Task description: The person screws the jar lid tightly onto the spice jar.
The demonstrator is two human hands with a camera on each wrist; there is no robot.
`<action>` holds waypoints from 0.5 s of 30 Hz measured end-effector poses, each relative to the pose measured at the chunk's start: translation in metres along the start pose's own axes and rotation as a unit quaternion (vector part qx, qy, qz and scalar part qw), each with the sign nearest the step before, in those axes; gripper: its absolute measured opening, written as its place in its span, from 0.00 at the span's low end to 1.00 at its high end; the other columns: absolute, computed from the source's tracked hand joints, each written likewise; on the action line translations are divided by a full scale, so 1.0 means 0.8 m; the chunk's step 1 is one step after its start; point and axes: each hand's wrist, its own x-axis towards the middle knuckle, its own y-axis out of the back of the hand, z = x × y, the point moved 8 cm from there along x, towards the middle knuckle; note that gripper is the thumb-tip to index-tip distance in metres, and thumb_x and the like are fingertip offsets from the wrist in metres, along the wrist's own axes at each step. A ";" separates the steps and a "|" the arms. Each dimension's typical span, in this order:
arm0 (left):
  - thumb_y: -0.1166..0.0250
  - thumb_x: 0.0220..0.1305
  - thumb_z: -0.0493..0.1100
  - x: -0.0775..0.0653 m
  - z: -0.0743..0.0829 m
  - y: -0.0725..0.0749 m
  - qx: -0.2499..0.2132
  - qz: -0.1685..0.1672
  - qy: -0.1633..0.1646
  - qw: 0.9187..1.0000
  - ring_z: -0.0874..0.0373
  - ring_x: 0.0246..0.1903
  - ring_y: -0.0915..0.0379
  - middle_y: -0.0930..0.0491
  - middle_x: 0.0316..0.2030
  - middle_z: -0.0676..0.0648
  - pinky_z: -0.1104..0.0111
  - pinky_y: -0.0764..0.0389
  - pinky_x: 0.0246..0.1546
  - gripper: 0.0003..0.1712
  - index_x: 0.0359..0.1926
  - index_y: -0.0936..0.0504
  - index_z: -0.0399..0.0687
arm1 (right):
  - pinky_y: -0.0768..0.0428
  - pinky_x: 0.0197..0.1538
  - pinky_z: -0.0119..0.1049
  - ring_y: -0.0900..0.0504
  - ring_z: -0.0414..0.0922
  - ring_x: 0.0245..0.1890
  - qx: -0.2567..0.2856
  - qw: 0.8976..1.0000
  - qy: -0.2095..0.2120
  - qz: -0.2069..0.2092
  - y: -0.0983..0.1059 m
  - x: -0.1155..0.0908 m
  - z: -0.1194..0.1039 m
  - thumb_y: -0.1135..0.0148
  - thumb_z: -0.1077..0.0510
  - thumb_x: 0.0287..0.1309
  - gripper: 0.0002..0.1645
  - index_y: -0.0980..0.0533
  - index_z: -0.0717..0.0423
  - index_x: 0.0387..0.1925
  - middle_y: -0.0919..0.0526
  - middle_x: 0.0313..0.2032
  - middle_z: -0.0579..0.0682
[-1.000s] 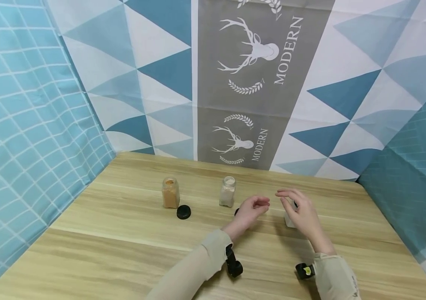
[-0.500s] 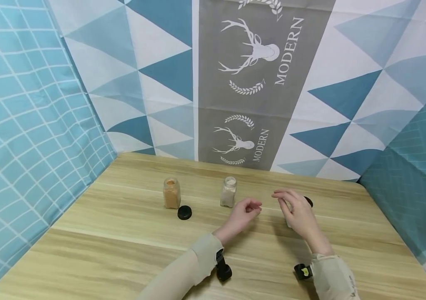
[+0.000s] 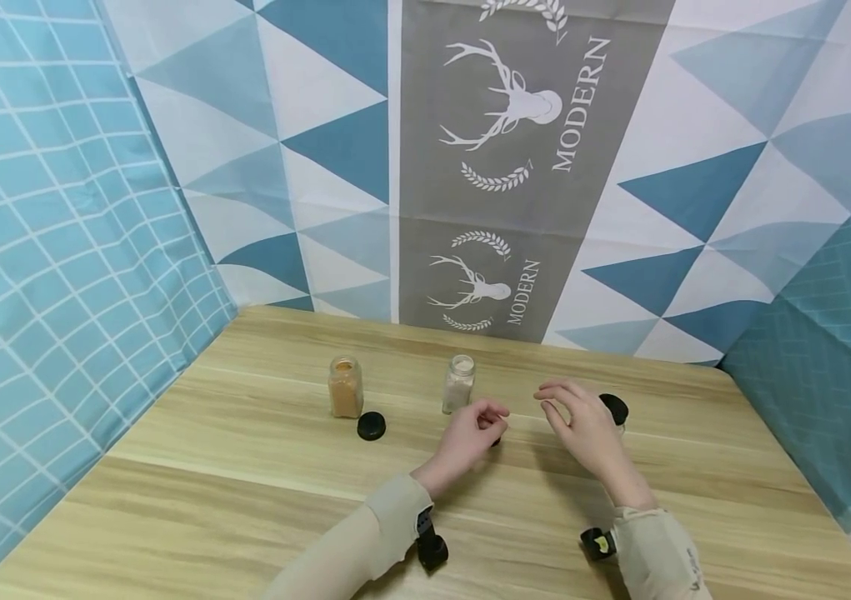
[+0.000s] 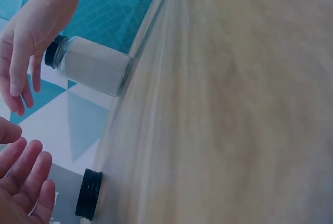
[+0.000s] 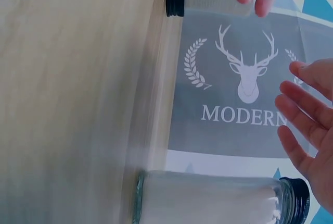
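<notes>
My left hand [image 3: 470, 435] hovers over the table, fingers loosely bent and holding nothing; a black lid [image 4: 89, 194] lies beneath it, mostly hidden in the head view. Just behind that hand stands an uncapped glass jar of whitish powder [image 3: 459, 387]. My right hand [image 3: 583, 427] is raised with relaxed fingers and nothing in it. Beside it, partly covered by it in the head view, a glass jar of white contents [image 4: 96, 65] stands upright under its black cap [image 3: 614, 408]. The right wrist view shows this capped jar [image 5: 213, 198] below the spread right fingers [image 5: 296, 104].
An uncapped jar of orange powder [image 3: 346, 392] stands farther left, with another black lid [image 3: 372, 426] on the wooden table [image 3: 245, 483] before it. Patterned cloth [image 3: 335, 167] hangs at the back, and blue checked cloth [image 3: 57, 208] hangs on the left.
My left hand has moved left toward the whitish powder jar and over the lid near it. My right hand has shifted slightly left, uncovering the black cap of the jar behind it.
</notes>
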 end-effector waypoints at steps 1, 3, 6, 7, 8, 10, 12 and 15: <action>0.41 0.58 0.38 -0.001 0.001 0.003 0.005 0.004 -0.001 1.000 0.66 0.28 0.30 0.21 0.29 0.51 0.76 0.26 0.30 0.07 0.38 0.20 0.42 | 0.25 0.44 0.49 0.22 0.50 0.43 0.002 1.000 0.001 0.001 -0.001 0.001 -0.001 0.37 0.62 0.51 0.08 0.20 0.51 0.35 0.19 0.41 0.48; 0.41 0.59 0.38 -0.002 0.001 0.011 0.013 0.012 -0.003 1.000 0.66 0.28 0.29 0.21 0.30 0.51 0.75 0.26 0.30 0.07 0.38 0.20 0.43 | 0.25 0.44 0.48 0.21 0.49 0.43 0.007 1.000 0.003 0.003 -0.004 0.002 -0.004 0.37 0.62 0.51 0.08 0.20 0.51 0.35 0.19 0.40 0.48; 0.42 0.59 0.38 -0.004 0.000 0.021 0.020 0.021 -0.001 1.000 0.65 0.29 0.29 0.21 0.30 0.51 0.75 0.26 0.31 0.07 0.38 0.20 0.43 | 0.24 0.43 0.46 0.21 0.48 0.41 0.019 1.000 0.008 0.005 -0.008 0.003 -0.008 0.37 0.63 0.51 0.08 0.20 0.52 0.35 0.18 0.39 0.47; 0.42 0.59 0.38 -0.005 0.000 0.025 0.021 0.026 0.001 0.999 0.66 0.28 0.30 0.21 0.30 0.51 0.75 0.26 0.31 0.07 0.38 0.20 0.43 | 0.24 0.43 0.45 0.21 0.47 0.41 0.024 1.000 0.010 0.004 -0.010 0.004 -0.009 0.37 0.64 0.51 0.08 0.20 0.52 0.35 0.18 0.38 0.47; 0.42 0.59 0.37 -0.006 -0.001 0.028 0.018 0.030 0.002 0.999 0.66 0.28 0.30 0.22 0.30 0.51 0.75 0.27 0.30 0.07 0.38 0.20 0.42 | 0.23 0.43 0.45 0.21 0.47 0.40 0.028 1.000 0.009 0.001 -0.013 0.005 -0.010 0.38 0.64 0.51 0.08 0.20 0.52 0.35 0.18 0.38 0.47; 0.42 0.59 0.36 -0.007 -0.001 0.035 0.009 0.040 0.002 0.999 0.66 0.26 0.31 0.22 0.30 0.50 0.75 0.27 0.27 0.07 0.38 0.20 0.41 | 0.23 0.42 0.43 0.20 0.45 0.39 0.031 0.999 0.006 -0.007 -0.018 0.006 -0.012 0.38 0.63 0.52 0.08 0.20 0.51 0.35 0.18 0.36 0.46; 0.43 0.59 0.35 -0.008 0.001 0.042 0.002 0.059 -0.002 0.998 0.66 0.25 0.32 0.21 0.29 0.50 0.76 0.28 0.24 0.07 0.37 0.20 0.41 | 0.22 0.41 0.42 0.20 0.44 0.38 0.027 0.999 0.004 -0.022 -0.025 0.007 -0.015 0.37 0.63 0.52 0.08 0.20 0.51 0.35 0.18 0.35 0.45; 0.44 0.59 0.33 -0.009 0.003 0.054 -0.006 0.093 -0.012 0.996 0.66 0.23 0.32 0.20 0.28 0.46 0.76 0.30 0.21 0.06 0.34 0.20 0.43 | 0.22 0.40 0.42 0.20 0.43 0.36 0.016 0.998 0.005 -0.054 -0.039 0.008 -0.020 0.37 0.61 0.52 0.08 0.21 0.52 0.37 0.18 0.34 0.45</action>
